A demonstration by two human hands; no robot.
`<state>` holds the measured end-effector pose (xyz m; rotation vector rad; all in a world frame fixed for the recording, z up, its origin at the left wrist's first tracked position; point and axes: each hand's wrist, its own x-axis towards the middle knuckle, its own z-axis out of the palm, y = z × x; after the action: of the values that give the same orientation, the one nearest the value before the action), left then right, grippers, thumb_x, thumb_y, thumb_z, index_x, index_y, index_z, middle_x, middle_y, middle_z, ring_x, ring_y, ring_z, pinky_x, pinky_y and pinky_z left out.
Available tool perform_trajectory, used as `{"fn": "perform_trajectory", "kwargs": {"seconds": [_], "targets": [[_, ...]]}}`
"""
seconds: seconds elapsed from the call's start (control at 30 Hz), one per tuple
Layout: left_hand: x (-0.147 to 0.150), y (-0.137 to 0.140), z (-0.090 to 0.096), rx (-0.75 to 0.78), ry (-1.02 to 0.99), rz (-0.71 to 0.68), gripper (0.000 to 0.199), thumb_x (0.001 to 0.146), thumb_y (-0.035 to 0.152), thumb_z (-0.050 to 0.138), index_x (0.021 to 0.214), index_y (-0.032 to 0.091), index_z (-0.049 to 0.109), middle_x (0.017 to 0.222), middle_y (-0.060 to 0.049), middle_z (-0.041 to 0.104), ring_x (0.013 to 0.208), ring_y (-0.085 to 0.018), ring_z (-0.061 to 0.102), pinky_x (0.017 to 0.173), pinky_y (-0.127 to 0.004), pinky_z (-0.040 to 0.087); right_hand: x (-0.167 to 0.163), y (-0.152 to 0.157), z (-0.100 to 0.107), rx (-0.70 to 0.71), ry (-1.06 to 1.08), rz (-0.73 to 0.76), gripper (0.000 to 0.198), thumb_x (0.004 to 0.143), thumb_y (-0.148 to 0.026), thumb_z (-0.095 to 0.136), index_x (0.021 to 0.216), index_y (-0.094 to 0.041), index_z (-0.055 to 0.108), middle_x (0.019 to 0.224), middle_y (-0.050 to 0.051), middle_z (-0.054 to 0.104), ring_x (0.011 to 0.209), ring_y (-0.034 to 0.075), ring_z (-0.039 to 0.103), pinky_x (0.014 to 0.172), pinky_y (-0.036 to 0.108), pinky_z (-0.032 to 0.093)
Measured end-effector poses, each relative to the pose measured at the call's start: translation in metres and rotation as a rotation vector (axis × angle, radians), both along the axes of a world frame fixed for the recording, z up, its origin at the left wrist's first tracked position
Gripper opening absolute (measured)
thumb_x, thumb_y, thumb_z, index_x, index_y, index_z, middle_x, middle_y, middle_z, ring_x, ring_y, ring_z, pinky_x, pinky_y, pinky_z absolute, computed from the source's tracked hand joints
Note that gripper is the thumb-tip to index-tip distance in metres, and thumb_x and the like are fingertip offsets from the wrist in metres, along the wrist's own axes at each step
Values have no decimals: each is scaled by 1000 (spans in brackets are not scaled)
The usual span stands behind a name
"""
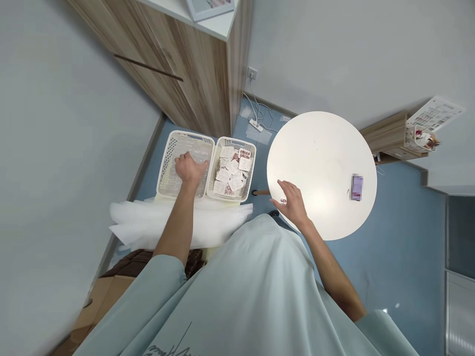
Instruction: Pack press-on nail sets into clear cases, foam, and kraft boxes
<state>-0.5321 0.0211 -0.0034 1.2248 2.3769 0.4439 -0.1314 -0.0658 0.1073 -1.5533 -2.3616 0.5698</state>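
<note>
My left hand [189,169] is over the left white basket [160,173], thumb spread away from the fingers, with no object visible in it. Beneath it lie clear plastic packs or sleeves [185,143]; whether the fingertips touch them I cannot tell. My right hand [293,201] hovers at the near left edge of the round white table [319,148], fingers stretched and thumb apart. Between its thumb and fingers, a small dark-red-and-white item [283,201] shows on the tabletop, partly covered by the hand. The right basket [253,168] holds many white cards [233,183] and dark-red pieces.
A white foam roll [215,222] lies in front of the baskets, and a cardboard box [107,296] stands at lower left. Behind rises a wood-grain cabinet [200,84]. A power strip [256,125] with cables is on the floor. A blurred purple item [356,188] sits on the table.
</note>
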Motion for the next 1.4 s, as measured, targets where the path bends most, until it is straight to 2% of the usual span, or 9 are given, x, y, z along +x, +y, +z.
{"fn": "perform_trajectory", "kwargs": {"seconds": [0.3,0.5,0.63,0.77,0.9,1.0,1.1,1.23,1.4], "targets": [[30,-63,49,130,-36,29,89,82,44,79,155,8,44,143,-24,59,140,-45,42,122,-60,29,10,11,5,-20,83,42,69,102,-52,63,164,-28,42,153,14,62,145,37,52,119,62,43],[127,-98,104,298,-371,-35,95,76,38,89,159,20,46,144,-16,61,141,-39,45,118,-50,42,23,19,25,-85,340,-7,61,98,-59,69,150,-28,59,144,11,69,139,35,59,118,59,47],[204,-110,133,363,-697,62,92,70,31,96,152,27,55,143,-13,64,146,-39,43,109,-43,52,44,22,35,-345,613,-186,46,95,-65,69,119,-27,77,121,8,79,121,31,70,105,51,58],[263,-115,141,303,-855,41,93,71,34,97,154,28,54,146,-12,64,151,-41,38,112,-47,52,77,22,37,-633,844,-341,45,88,-68,73,94,-23,79,97,6,80,95,25,75,85,40,62],[304,-114,139,237,-857,-109,104,68,42,99,158,31,50,154,-11,59,155,-42,33,119,-51,45,117,15,33,-701,958,-452,40,83,-61,80,84,-22,76,86,4,77,85,23,73,82,38,60],[330,-111,140,218,-860,-126,109,59,37,104,155,31,53,154,-10,60,156,-41,35,122,-48,41,143,6,26,-613,927,-503,33,86,-56,78,87,-23,75,90,5,78,91,24,74,90,41,59],[357,-107,143,152,-891,-26,109,58,34,104,155,30,53,152,-12,62,149,-40,47,119,-47,43,163,-7,16,-336,755,-523,26,92,-51,73,91,-25,73,93,4,77,96,25,72,95,44,57],[391,-102,141,-26,-1040,77,98,74,45,95,157,21,49,143,-19,68,129,-35,66,113,-48,47,180,-22,4,45,453,-366,15,99,-40,66,94,-26,69,83,3,74,91,25,69,89,44,53],[414,-104,135,-54,-1120,104,100,72,48,96,155,18,49,139,-20,71,125,-33,70,115,-49,47,191,-33,-4,223,381,-227,6,101,-30,65,97,-25,66,80,1,72,83,22,67,79,39,46]]}}
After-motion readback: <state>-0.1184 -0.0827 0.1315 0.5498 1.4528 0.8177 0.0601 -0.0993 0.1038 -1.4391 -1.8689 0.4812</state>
